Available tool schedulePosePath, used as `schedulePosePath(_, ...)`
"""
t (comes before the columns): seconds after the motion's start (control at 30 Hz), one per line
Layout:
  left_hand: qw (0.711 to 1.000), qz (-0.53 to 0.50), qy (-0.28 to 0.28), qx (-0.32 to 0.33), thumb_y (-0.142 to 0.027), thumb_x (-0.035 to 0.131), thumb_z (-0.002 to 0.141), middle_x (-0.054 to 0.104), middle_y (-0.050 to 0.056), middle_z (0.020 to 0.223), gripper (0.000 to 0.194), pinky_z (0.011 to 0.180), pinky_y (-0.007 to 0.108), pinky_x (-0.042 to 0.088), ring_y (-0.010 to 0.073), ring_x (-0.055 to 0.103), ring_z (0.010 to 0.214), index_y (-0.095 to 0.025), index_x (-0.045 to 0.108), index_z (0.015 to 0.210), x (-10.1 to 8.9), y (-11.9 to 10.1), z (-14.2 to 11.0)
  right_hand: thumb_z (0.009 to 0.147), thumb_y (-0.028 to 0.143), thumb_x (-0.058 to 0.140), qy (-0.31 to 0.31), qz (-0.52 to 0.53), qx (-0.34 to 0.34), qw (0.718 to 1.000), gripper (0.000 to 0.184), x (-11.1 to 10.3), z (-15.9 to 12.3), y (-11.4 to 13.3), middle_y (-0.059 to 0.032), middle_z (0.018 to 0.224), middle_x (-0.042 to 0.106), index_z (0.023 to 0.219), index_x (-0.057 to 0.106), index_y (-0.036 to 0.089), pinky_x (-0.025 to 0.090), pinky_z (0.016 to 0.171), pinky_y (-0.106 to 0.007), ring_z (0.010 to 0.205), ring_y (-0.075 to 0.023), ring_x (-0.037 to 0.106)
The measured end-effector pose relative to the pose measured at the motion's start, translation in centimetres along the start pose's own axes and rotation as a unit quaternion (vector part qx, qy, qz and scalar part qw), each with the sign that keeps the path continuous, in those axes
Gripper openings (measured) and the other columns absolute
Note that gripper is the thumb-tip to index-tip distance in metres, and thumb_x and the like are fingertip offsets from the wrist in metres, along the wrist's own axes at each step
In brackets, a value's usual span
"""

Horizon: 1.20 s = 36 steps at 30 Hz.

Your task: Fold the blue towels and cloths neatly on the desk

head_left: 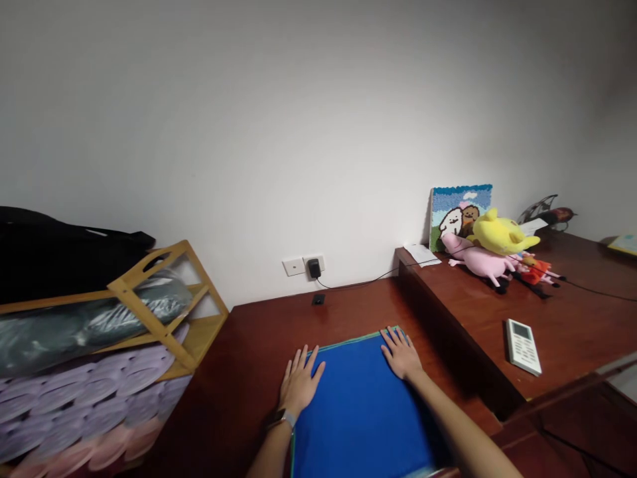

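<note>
A blue cloth (361, 411) with a green edge lies flat on the reddish-brown wooden desk (239, 372). My left hand (300, 382), with a watch (282, 418) at the wrist, rests palm down on the cloth's far left corner, fingers spread. At the far right corner, my right hand (401, 354) lies palm down too, its fingers stretched out over the green edge. Neither hand grips anything. The near end of the cloth runs out of view at the bottom.
A raised desk section (572, 332) on the right bears a white remote control (523, 346), plush toys (480, 257) and a picture (462, 206). A black plug adapter (314, 268) with a cable sits in the wall socket. To the left stands a wooden rack (169, 325) with bagged items.
</note>
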<state>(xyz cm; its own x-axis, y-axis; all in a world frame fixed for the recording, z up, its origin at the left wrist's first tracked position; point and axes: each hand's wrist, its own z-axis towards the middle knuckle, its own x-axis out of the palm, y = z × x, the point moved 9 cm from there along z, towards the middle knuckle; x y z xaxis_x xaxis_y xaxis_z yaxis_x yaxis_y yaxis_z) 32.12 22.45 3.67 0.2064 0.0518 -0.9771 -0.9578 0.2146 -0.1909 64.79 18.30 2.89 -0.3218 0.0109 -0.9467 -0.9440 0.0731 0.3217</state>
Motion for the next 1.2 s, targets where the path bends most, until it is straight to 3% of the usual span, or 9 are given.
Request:
schedulePosePath(0.23, 0.997, -0.042, -0.058, -0.041, -0.051, 0.027, 0.103, 0.038, 0.015, 0.165, 0.066, 0.123, 0.051, 0.032, 0.0291, 0.036, 0.153, -0.018, 0.040, 0.158, -1.3, 1.9, -2.1, 0.105, 0.055, 0.022, 0.008, 0.054, -0.009, 0.998, 0.063, -0.2, 0.6, 0.1, 0.0022, 0.171, 0.022, 0.164, 0.029, 0.031, 0.010, 0.129, -0.050, 0.160, -0.0240, 0.012)
schedulePosePath(0.37, 0.983, -0.105, -0.142, -0.050, -0.054, 0.031, 0.099, 0.052, 0.009, 0.158, 0.067, 0.119, 0.050, 0.043, 0.0282, 0.048, 0.146, -0.020, 0.047, 0.154, -1.5, 8.1, -8.2, 0.102, 0.048, 0.025, -0.057, 0.190, 0.015, 0.980, 0.066, -1.9, -0.8, -2.7, -0.0076, 0.164, 0.040, 0.157, 0.044, 0.017, 0.025, 0.127, -0.043, 0.154, -0.0224, 0.032)
schedulePosePath(0.43, 0.974, -0.141, -0.162, -0.068, -0.055, 0.033, 0.096, 0.064, 0.007, 0.147, 0.063, 0.114, 0.050, 0.049, 0.0285, 0.057, 0.138, -0.023, 0.060, 0.143, -0.9, 11.3, -12.3, 0.096, 0.047, 0.034, -0.117, 0.247, 0.048, 0.961, 0.065, -2.2, -3.9, -5.8, -0.0132, 0.154, 0.053, 0.147, 0.058, 0.014, 0.035, 0.122, -0.043, 0.145, -0.0254, 0.047)
schedulePosePath(0.5, 0.966, -0.167, -0.186, -0.073, -0.057, 0.034, 0.094, 0.072, 0.006, 0.135, 0.059, 0.109, 0.050, 0.054, 0.0292, 0.063, 0.129, -0.025, 0.071, 0.127, -1.1, 12.2, -16.3, 0.088, 0.048, 0.043, -0.148, 0.295, 0.095, 0.939, 0.061, -1.5, -8.3, -9.6, -0.0145, 0.140, 0.066, 0.134, 0.067, 0.016, 0.044, 0.115, -0.044, 0.132, -0.0282, 0.061)
schedulePosePath(0.67, 0.971, -0.097, -0.205, -0.070, -0.056, 0.038, 0.098, 0.074, 0.009, 0.121, 0.050, 0.095, 0.049, 0.055, 0.0309, 0.066, 0.114, -0.027, 0.076, 0.114, -3.7, 3.9, -22.3, 0.078, 0.058, 0.052, -0.098, 0.354, 0.184, 0.912, 0.055, 0.5, -18.0, -15.3, -0.0125, 0.108, 0.080, 0.106, 0.077, 0.018, 0.057, 0.093, -0.041, 0.104, -0.0314, 0.074)
schedulePosePath(0.83, 0.978, -0.003, -0.179, -0.104, -0.057, 0.049, 0.097, 0.070, 0.015, 0.105, 0.054, 0.079, 0.043, 0.052, 0.0320, 0.065, 0.097, -0.017, 0.072, 0.124, -4.2, -2.9, -24.0, 0.078, 0.073, 0.052, -0.057, 0.256, 0.195, 0.945, 0.055, -0.4, -19.8, -13.4, -0.0124, 0.082, 0.079, 0.077, 0.074, 0.022, 0.057, 0.081, -0.043, 0.088, -0.0351, 0.076)
schedulePosePath(0.97, 0.964, -0.056, -0.235, -0.114, -0.056, 0.047, 0.097, 0.069, 0.014, 0.105, 0.052, 0.076, 0.042, 0.053, 0.0307, 0.065, 0.092, -0.022, 0.073, 0.127, -2.7, -1.9, -25.5, 0.078, 0.073, 0.057, -0.040, 0.146, 0.187, 0.971, 0.051, -0.2, -19.0, -10.1, -0.0156, 0.077, 0.076, 0.067, 0.066, 0.025, 0.055, 0.077, -0.045, 0.086, -0.0384, 0.076)
schedulePosePath(1.07, 0.947, -0.148, -0.268, -0.097, -0.059, 0.044, 0.096, 0.069, 0.011, 0.092, 0.053, 0.078, 0.043, 0.056, 0.0289, 0.067, 0.085, -0.024, 0.079, 0.117, -1.5, -0.5, -26.2, 0.081, 0.062, 0.055, -0.066, 0.162, 0.147, 0.974, 0.039, -0.3, -18.9, -8.3, -0.0136, 0.081, 0.077, 0.079, 0.067, 0.025, 0.054, 0.077, -0.041, 0.087, -0.0355, 0.076)
schedulePosePath(1.2, 0.916, -0.322, -0.200, -0.128, -0.068, 0.048, 0.088, 0.073, 0.013, 0.099, 0.061, 0.086, 0.045, 0.059, 0.0317, 0.073, 0.093, -0.021, 0.081, 0.111, 0.1, 0.2, -27.0, 0.074, 0.057, 0.058, -0.086, 0.250, 0.137, 0.955, 0.034, -0.9, -20.7, -9.5, -0.0080, 0.079, 0.076, 0.081, 0.063, 0.025, 0.053, 0.074, -0.034, 0.083, -0.0302, 0.075)
